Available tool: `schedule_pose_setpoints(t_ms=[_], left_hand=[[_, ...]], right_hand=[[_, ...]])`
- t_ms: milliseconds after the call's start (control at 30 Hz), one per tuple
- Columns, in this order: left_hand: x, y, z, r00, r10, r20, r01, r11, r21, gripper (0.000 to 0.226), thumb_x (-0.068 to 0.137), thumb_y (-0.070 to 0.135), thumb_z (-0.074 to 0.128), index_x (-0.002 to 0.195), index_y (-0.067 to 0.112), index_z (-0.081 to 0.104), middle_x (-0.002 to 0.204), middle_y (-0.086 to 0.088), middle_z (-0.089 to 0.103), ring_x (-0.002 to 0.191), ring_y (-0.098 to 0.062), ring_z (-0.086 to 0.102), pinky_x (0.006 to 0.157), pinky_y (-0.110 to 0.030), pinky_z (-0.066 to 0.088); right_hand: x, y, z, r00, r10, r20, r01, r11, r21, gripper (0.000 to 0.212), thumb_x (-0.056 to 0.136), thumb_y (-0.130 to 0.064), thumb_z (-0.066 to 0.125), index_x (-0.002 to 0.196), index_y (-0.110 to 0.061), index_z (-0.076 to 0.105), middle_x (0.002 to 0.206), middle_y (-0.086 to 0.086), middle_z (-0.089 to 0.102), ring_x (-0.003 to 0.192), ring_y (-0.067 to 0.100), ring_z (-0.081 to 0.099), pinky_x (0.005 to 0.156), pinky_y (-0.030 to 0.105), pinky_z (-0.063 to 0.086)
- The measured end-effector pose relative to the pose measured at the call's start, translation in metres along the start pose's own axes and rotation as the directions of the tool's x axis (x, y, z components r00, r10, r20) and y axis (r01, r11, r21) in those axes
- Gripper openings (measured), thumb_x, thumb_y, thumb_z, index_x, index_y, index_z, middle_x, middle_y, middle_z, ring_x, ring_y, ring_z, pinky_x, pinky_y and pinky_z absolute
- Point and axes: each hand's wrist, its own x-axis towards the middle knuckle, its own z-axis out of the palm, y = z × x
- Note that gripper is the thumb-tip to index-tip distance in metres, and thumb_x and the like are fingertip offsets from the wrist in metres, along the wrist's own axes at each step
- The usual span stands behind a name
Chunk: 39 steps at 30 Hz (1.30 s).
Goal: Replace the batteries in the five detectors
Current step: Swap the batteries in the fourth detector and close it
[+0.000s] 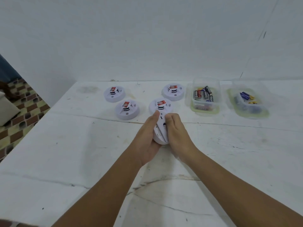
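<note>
A white worktop (pixel 65 153), scuffed and cracked, carries everything, set against a pale wall. Toward its far right stand two clear plastic tubs: the nearer tub (pixel 205 97) holds a loose pile of dark batteries, the farther tub (pixel 250 100) a few blue and yellow ones, probably one stock for fresh cells and one for spent, though which is which cannot be told. Four detectors (pixel 127 110) rest face up in a loose cluster just beyond the hands, each topped by a red-labelled part. The fifth detector (pixel 160 130) is lifted off the worktop and turned on edge between both palms, likely so its back can be twisted or prised open. The left hand (pixel 147 136) cups its underside with the thumb along the rim; the right hand (pixel 176 128) curls its fingers over the top edge. The nearest resting detector sits just behind the held one, crowding the space.
</note>
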Motion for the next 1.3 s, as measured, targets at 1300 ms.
schedule_pose_setpoints(t_ms=[1300], left_hand=[[-0.014,0.016,0.0,0.944,0.19,-0.271,-0.192,0.981,0.02,0.045,0.1,0.056,0.05,0.105,0.024,0.081,0.115,-0.011,0.078,0.107,-0.031,0.073,0.102,-0.053,0.053]], right_hand=[[-0.002,0.007,-0.048,0.998,-0.061,-0.027,0.057,0.989,-0.135,0.059,0.076,-0.047,0.083,0.124,-0.03,0.053,0.114,-0.001,0.057,0.096,0.011,0.062,0.076,0.039,0.062]])
